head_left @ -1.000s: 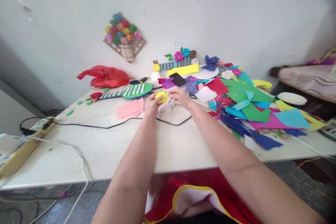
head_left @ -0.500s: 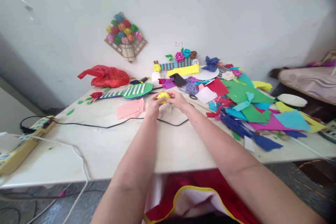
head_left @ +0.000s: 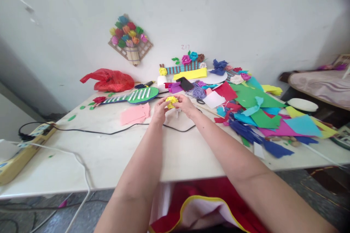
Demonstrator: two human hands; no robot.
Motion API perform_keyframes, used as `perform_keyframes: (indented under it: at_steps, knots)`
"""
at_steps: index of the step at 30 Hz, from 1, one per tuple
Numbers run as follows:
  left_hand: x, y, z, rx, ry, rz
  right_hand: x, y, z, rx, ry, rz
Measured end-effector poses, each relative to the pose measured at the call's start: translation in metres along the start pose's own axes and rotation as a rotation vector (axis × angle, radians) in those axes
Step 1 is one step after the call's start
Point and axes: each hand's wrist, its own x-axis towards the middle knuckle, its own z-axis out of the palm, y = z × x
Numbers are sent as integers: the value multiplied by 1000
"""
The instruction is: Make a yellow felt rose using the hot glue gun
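Observation:
Between my two hands is a yellow paper flower (head_left: 171, 102), held above the middle of the table (head_left: 115, 160). My left hand (head_left: 159, 111) grips its left side, thumb and fingers closed on it. The fingers of my right hand (head_left: 186, 105) pinch the flower's right edge. Just below my hands a small whitish piece (head_left: 177, 112) shows in part; I cannot make out what it is. To the left of my left hand lie pink paper sheets (head_left: 135, 114), and behind them a green paddle-shaped piece (head_left: 143, 95) woven with white strips.
A black cable (head_left: 109, 132) runs across the table from a power strip (head_left: 30, 149). Coloured paper scraps (head_left: 259, 98) crowd the right side. Behind my hands are a black phone (head_left: 185, 84), purple yarn (head_left: 198, 91) and scissors (head_left: 200, 101). A red plastic bag (head_left: 109, 80) sits back left.
My right hand has moved left and closed on the yellow flower, which only my left hand held a second ago. Since then the flower has tilted slightly between both hands.

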Motion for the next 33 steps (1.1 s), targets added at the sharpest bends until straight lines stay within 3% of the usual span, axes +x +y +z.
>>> perform_keyframes:
  at_steps: [14,33]
  knots:
    - [6,-3,-7,-29,131,-45,1,1,-6,-50,-106,-61]
    - [3,1,-6,6,114,-89,8,9,-9,-289,-113,-198]
